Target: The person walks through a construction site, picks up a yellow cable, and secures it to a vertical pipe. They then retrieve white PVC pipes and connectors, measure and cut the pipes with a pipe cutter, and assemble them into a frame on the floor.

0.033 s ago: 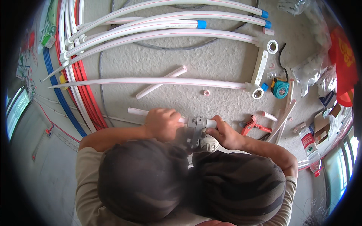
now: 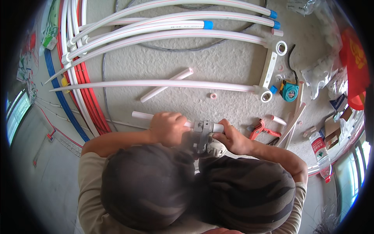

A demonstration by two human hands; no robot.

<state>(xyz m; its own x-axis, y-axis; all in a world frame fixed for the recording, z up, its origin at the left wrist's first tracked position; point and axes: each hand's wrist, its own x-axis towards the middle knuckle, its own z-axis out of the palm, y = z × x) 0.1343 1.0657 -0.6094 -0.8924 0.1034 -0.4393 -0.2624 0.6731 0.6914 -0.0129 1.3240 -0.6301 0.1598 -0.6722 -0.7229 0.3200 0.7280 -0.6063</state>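
My left hand is wrapped round a white plastic pipe with a red stripe, its free end sticking out to the left. The pipe's other end meets a grey metal pipe-welding tool in front of my knees. On the tool's right side my right hand grips a short white pipe piece or fitting, thumb and fingers closed round it. Both pieces line up across the tool's heating head. The tool's lower part is hidden between my knees, and a whitish rounded part shows beneath the right fingers.
Ahead lie long white pipes, some blue-capped, and a white bracket with two fittings. Red pipe cutters, a teal tape measure, pipe offcuts and a plastic bottle are on the right. Red and blue pipes run along the left.
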